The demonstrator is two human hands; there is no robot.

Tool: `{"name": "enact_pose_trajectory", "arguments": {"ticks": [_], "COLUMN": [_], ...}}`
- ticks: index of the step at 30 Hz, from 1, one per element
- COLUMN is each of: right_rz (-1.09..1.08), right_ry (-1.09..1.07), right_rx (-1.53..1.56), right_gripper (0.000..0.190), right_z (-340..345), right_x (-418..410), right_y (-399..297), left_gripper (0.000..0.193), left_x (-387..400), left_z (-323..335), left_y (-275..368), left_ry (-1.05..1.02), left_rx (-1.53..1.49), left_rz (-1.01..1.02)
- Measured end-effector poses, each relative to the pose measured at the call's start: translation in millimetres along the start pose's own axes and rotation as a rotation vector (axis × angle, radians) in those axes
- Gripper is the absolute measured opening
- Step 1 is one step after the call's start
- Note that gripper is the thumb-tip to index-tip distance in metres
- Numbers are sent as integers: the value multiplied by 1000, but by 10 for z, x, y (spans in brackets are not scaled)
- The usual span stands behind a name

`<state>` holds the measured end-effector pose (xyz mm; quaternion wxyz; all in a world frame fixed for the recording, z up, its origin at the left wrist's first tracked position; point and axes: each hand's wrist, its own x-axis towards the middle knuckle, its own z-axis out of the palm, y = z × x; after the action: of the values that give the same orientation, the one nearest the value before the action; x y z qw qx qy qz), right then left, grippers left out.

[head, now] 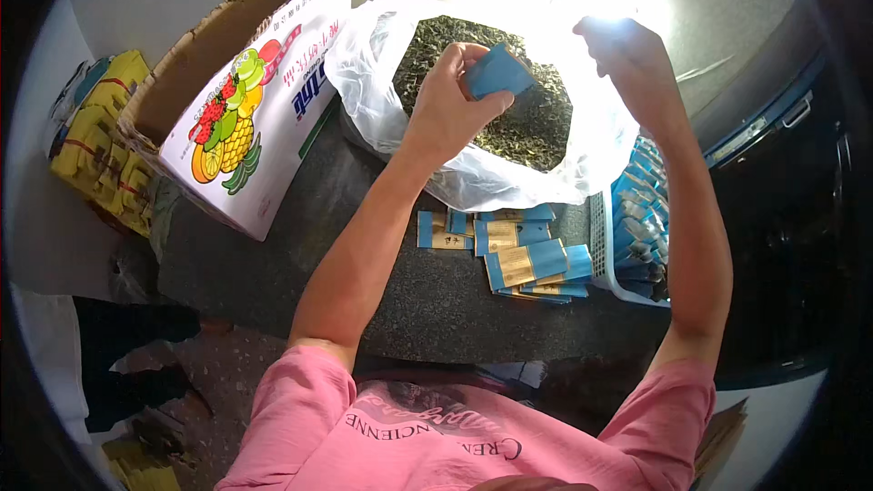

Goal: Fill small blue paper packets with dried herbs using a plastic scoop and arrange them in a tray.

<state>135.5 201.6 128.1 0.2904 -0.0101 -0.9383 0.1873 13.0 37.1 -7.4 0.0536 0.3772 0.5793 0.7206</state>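
My left hand (453, 99) holds a small blue packet (500, 73) above a white plastic bag (382, 75) whose rim is spread wide around dried green leaves (443, 37). My right hand (624, 61) is raised beside a glaring lamp (607, 3), right of the leaves; its fingers are bent, and glare hides whether they hold anything. Several blue and gold packets (526, 264) lie overlapping on the dark speckled tabletop (436, 327), just in front of the bag.
A cardboard box (273, 88) printed with fruit stands at the left. Yellow bundles (102, 143) lie beyond it. At the right, a white plastic basket (601, 245) holds many blue packets (638, 211), close to my right forearm. A dark glossy object (784, 239) stands farther right.
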Motion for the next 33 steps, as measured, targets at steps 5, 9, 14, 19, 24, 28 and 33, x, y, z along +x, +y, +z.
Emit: {"name": "enact_pose_trajectory", "arguments": {"ticks": [5,9,14,19,24,28,33], "right_rz": [207,282,90,-53,-1,-43,-2], "right_ry": [-138,-53,-40,49,82,54,-19], "right_rx": [122,252,89,6,-187,64,240], "right_gripper": [24,21,22,27,28,28,23], "right_z": [131,56,-80,71,-9,-68,-107], "right_x": [-85,-78,5,-60,-117,-281,-513], "right_y": [100,29,-40,-67,-20,-179,-635], "left_gripper": [55,55,56,53,45,54,62], "left_x": [-30,-54,-47,-21,-20,-97,-336], "left_z": [29,43,25,1,-90,-23,121], "left_y": [-5,25,7,51,243,378,599], "left_ry": [22,-1,5,46,-4,-104,-273], "left_rx": [-13,-17,17,-54,-164,-311,-437], "left_rz": [33,9,13,91,75,162,41]}}
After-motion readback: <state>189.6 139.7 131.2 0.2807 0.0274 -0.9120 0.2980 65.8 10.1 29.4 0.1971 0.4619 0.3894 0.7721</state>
